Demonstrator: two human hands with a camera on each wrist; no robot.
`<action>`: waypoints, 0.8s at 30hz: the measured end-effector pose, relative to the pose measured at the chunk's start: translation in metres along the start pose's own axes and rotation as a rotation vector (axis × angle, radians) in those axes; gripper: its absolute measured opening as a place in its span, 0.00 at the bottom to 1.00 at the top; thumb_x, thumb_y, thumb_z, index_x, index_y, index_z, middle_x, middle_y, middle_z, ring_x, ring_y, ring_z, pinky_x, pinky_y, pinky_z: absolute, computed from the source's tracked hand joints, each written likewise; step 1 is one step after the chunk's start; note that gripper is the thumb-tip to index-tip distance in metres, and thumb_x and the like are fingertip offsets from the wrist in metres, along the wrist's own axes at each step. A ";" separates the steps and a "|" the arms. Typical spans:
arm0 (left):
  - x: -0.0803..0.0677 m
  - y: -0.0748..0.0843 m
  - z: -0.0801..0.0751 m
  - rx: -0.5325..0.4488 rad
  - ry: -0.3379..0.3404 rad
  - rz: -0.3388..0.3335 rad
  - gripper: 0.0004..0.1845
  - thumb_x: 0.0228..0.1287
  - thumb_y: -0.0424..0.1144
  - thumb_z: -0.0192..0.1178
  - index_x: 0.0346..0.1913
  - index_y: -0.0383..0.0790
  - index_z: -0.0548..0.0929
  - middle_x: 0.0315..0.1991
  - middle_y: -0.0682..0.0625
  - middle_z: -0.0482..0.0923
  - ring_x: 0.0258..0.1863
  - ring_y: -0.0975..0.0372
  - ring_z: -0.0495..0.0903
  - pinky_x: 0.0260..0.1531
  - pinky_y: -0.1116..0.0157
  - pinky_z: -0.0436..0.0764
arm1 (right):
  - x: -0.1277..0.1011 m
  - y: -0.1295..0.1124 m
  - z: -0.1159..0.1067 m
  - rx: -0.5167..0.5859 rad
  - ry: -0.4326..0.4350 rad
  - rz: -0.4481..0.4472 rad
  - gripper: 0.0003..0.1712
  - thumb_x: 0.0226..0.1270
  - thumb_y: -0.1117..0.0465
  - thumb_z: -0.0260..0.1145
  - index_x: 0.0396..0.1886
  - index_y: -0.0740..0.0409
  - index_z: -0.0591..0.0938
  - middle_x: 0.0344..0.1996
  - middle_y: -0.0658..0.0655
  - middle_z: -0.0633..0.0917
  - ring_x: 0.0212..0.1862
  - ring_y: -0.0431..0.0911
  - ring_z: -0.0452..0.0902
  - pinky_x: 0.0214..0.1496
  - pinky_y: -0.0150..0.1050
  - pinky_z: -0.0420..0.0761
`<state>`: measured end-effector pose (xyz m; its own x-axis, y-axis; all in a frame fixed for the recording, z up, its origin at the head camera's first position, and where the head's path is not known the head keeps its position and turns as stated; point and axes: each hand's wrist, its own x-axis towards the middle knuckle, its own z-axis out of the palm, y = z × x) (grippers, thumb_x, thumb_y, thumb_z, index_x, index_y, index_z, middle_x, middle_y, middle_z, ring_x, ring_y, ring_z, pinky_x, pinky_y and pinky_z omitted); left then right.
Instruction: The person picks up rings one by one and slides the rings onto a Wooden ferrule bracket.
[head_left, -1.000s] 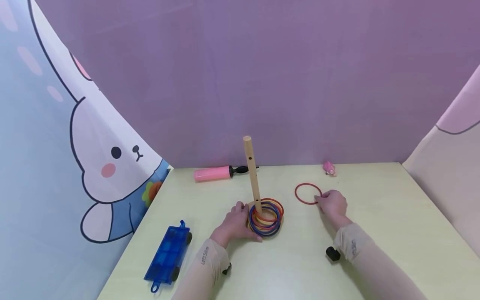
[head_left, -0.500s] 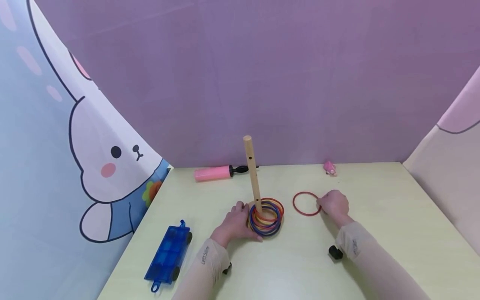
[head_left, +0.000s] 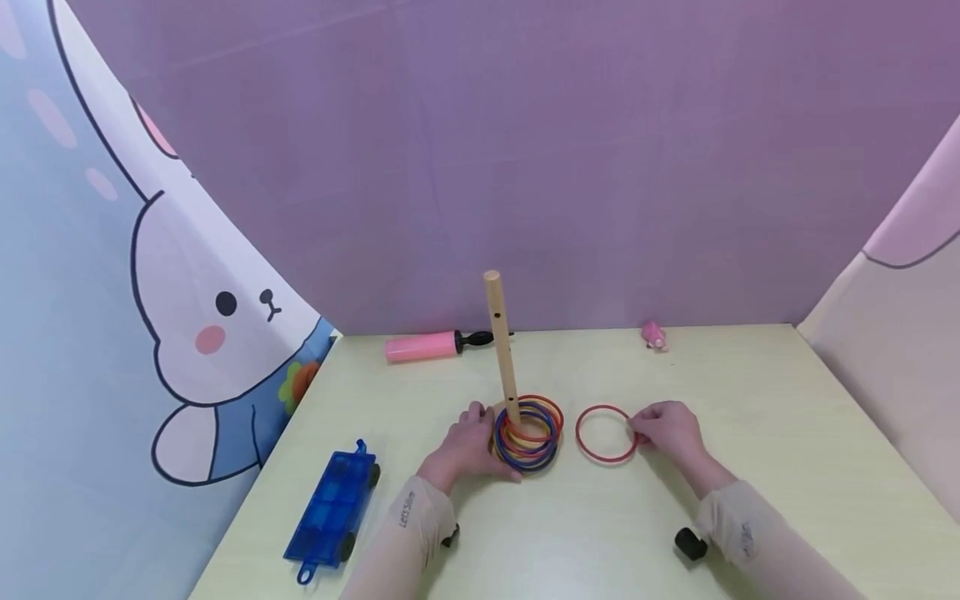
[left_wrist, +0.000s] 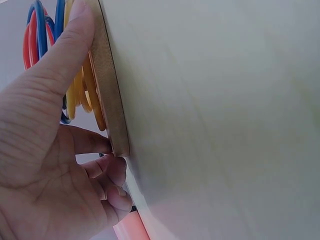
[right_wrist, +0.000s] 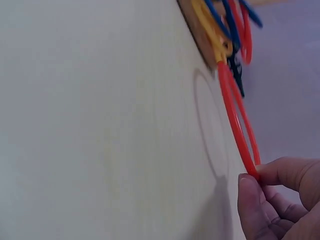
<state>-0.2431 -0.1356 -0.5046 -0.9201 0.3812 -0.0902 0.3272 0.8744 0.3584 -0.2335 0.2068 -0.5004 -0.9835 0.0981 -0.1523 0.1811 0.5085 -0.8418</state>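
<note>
A tall wooden peg (head_left: 501, 350) stands on a flat wooden base (left_wrist: 112, 95), with several blue, red and yellow rings (head_left: 510, 452) stacked loosely around its foot. My left hand (head_left: 468, 447) grips the base at its left side, thumb along the near edge and curled fingers at the far corner. Right of the stack, my right hand (head_left: 673, 432) pinches a single red ring (right_wrist: 234, 115) by its edge between thumb and forefinger. That ring hangs above the table, and its shadow shows below it in the right wrist view.
On the left of the pale table (head_left: 585, 542) lies a blue toy wagon (head_left: 330, 510). A pink hand pump (head_left: 423, 347) rests behind the peg. A small pink toy (head_left: 654, 336) sits at the back right. A purple cloth (head_left: 600, 167) hangs behind the table.
My right hand has brought the red ring nearer to me and slightly left, closer to the stack. My left hand stays at the base. The view has shifted slightly.
</note>
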 end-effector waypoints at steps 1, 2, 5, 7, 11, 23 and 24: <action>0.000 -0.001 0.000 0.000 0.000 0.000 0.70 0.26 0.73 0.74 0.73 0.33 0.61 0.60 0.42 0.62 0.55 0.52 0.67 0.57 0.52 0.72 | -0.004 -0.001 0.001 0.016 -0.010 -0.006 0.10 0.60 0.65 0.68 0.35 0.71 0.85 0.21 0.54 0.85 0.24 0.44 0.81 0.29 0.38 0.83; 0.000 -0.002 0.000 0.000 0.000 0.001 0.70 0.26 0.74 0.73 0.73 0.33 0.61 0.60 0.42 0.62 0.55 0.52 0.67 0.56 0.52 0.72 | -0.009 -0.003 0.002 0.034 -0.019 -0.008 0.10 0.60 0.65 0.69 0.35 0.71 0.85 0.22 0.55 0.85 0.24 0.44 0.81 0.29 0.38 0.83; 0.001 -0.003 0.001 0.001 0.002 0.002 0.71 0.26 0.74 0.73 0.73 0.33 0.61 0.61 0.42 0.62 0.56 0.52 0.67 0.57 0.52 0.72 | -0.020 -0.008 0.004 0.080 -0.044 -0.015 0.09 0.60 0.66 0.69 0.35 0.71 0.85 0.24 0.58 0.86 0.25 0.45 0.81 0.30 0.39 0.84; 0.001 -0.003 0.001 0.000 0.002 0.002 0.71 0.25 0.74 0.73 0.73 0.33 0.61 0.61 0.42 0.62 0.56 0.51 0.67 0.57 0.52 0.72 | -0.026 -0.011 0.005 0.108 -0.061 -0.023 0.09 0.60 0.66 0.69 0.35 0.71 0.85 0.26 0.60 0.86 0.26 0.45 0.81 0.31 0.40 0.84; 0.002 -0.004 0.002 0.000 0.002 0.001 0.71 0.25 0.74 0.73 0.73 0.33 0.61 0.61 0.42 0.62 0.56 0.51 0.67 0.57 0.51 0.72 | -0.037 -0.018 0.005 0.165 -0.094 -0.040 0.08 0.60 0.67 0.69 0.36 0.71 0.85 0.29 0.64 0.86 0.27 0.46 0.81 0.32 0.41 0.84; 0.003 -0.004 0.004 0.000 -0.011 -0.012 0.71 0.26 0.74 0.73 0.73 0.34 0.60 0.61 0.43 0.61 0.56 0.52 0.66 0.57 0.52 0.72 | -0.059 -0.075 0.008 0.282 -0.203 -0.170 0.12 0.62 0.66 0.69 0.38 0.73 0.83 0.26 0.58 0.85 0.27 0.47 0.81 0.33 0.40 0.84; 0.002 -0.004 0.004 0.002 -0.012 -0.012 0.71 0.26 0.74 0.73 0.73 0.35 0.60 0.61 0.43 0.61 0.56 0.53 0.66 0.57 0.52 0.72 | -0.060 -0.082 0.007 0.284 -0.205 -0.185 0.11 0.62 0.65 0.69 0.38 0.73 0.83 0.26 0.58 0.85 0.27 0.47 0.81 0.33 0.40 0.84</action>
<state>-0.2455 -0.1365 -0.5100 -0.9214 0.3740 -0.1060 0.3162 0.8796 0.3553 -0.1890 0.1530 -0.4259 -0.9851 -0.1607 -0.0607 0.0204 0.2416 -0.9702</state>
